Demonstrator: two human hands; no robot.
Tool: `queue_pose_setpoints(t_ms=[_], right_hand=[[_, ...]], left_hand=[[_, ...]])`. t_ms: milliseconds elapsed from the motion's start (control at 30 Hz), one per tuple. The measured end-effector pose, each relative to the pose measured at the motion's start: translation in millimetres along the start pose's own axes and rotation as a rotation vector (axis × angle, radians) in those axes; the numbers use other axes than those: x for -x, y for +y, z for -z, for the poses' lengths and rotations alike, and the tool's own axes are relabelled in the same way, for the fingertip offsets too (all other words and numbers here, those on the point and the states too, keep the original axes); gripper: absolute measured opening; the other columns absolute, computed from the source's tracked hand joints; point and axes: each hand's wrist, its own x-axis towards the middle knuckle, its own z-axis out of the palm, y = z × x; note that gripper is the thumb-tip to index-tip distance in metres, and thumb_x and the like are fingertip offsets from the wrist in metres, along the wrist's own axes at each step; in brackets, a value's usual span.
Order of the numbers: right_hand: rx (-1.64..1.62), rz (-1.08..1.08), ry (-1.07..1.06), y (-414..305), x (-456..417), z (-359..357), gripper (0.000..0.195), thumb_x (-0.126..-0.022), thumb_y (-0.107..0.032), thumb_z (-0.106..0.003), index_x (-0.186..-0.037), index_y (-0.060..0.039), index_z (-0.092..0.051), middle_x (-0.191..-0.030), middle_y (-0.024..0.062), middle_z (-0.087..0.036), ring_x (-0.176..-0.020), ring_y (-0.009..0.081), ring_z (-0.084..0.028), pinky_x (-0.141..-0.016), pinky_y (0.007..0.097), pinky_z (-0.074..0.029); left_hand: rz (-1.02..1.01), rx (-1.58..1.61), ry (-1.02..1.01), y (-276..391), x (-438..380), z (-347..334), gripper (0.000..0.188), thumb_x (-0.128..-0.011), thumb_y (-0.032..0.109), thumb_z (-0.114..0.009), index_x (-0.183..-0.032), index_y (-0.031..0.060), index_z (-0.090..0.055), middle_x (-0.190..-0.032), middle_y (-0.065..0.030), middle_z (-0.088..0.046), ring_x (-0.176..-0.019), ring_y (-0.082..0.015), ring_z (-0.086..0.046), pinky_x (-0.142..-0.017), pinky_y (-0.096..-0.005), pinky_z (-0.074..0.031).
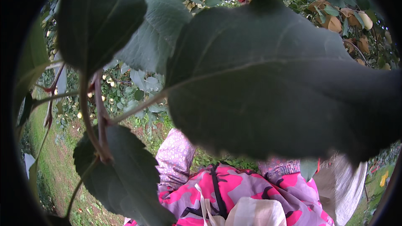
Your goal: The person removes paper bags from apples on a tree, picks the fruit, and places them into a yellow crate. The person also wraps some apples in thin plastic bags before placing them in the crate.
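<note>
Neither of my hands is in view. A large dark green leaf (267, 78) very close to the camera covers the middle and right. My left floral sleeve (176, 153) reaches forward and its far end passes behind this leaf. My right patterned sleeve (282, 166) shows only in part below the leaf's lower edge. Before me are more toothed leaves, one dark leaf (100, 18) at upper left and another leaf (125, 175) at lower left. They grow on a thin reddish-brown twig (101, 113).
Fruit trees with pale fruit (110, 81) stand beyond the leaves. Brown paper-like wraps (333, 23) hang near a pale fruit (366, 20) at upper right. A whitish bag (342, 188) hangs at my right side. Grass (59, 157) covers the ground at left.
</note>
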Motion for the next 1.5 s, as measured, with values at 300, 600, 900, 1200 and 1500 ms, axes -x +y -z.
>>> queue_pose_setpoints(t_ms=[300, 600, 900, 1200, 1500], right_hand=[[0.034, -0.328, -0.100, 56.8, -37.2, -92.2, 0.019, -0.078, -0.017, -0.052, -0.082, -0.0020, -0.063, -0.084, 0.0205, -0.063, -0.081, 0.0358, -0.061, -0.073, 0.0430, -0.049], [-0.582, -0.390, 0.161, 45.6, -51.9, -96.0, 0.019, -0.074, -0.012, -0.064, -0.082, 0.0008, -0.054, -0.072, 0.0140, -0.057, -0.068, 0.0236, -0.055, -0.065, 0.0333, -0.044], [-1.040, -0.026, 0.109, 15.9, -54.4, -47.8, 0.020, -0.069, 0.005, -0.054, -0.089, -0.0014, -0.052, -0.081, 0.0051, -0.056, -0.078, 0.0133, -0.052, -0.074, 0.0256, -0.043], [-0.649, 0.027, 0.216, -13.8, 6.5, -12.0, 0.051, -0.073, -0.001, -0.051, -0.121, 0.0033, -0.035, -0.113, 0.0201, -0.049, -0.097, 0.0299, -0.056, -0.085, 0.0358, -0.044], [-0.675, 0.115, 0.325, -25.2, 104.4, 50.9, 0.038, -0.075, 0.004, -0.050, -0.112, 0.0010, -0.044, -0.108, 0.0128, -0.050, -0.098, 0.0232, -0.055, -0.081, 0.0320, -0.046]], left_hand=[[0.039, -0.069, -0.205, -19.0, -44.5, 20.5, 0.048, -0.072, -0.007, -0.051, -0.119, -0.0013, -0.041, -0.111, -0.0137, -0.054, -0.090, -0.0186, -0.059, -0.078, -0.0275, -0.047], [0.052, -0.315, -0.389, -18.3, -66.3, 18.1, 0.071, -0.070, -0.002, -0.055, -0.134, 0.0010, -0.024, -0.125, -0.0170, -0.046, -0.082, -0.0182, -0.062, -0.061, -0.0268, -0.050], [0.718, 0.550, -0.320, -20.3, -114.1, -4.1, 0.048, -0.092, 0.044, -0.040, -0.121, 0.0061, -0.043, -0.107, -0.0140, -0.056, -0.093, -0.0315, -0.059, -0.073, -0.0474, -0.051], [0.514, 0.587, -0.055, -117.6, -134.8, 26.6, 0.019, -0.086, 0.007, -0.054, -0.103, -0.0007, -0.056, -0.099, -0.0099, -0.062, -0.088, -0.0241, -0.060, -0.077, -0.0364, -0.050], [0.330, 0.631, 0.305, -73.0, -107.7, 53.2, 0.014, -0.081, 0.001, -0.059, -0.095, 0.0022, -0.059, -0.083, -0.0034, -0.061, -0.076, -0.0153, -0.060, -0.066, -0.0257, -0.048]])
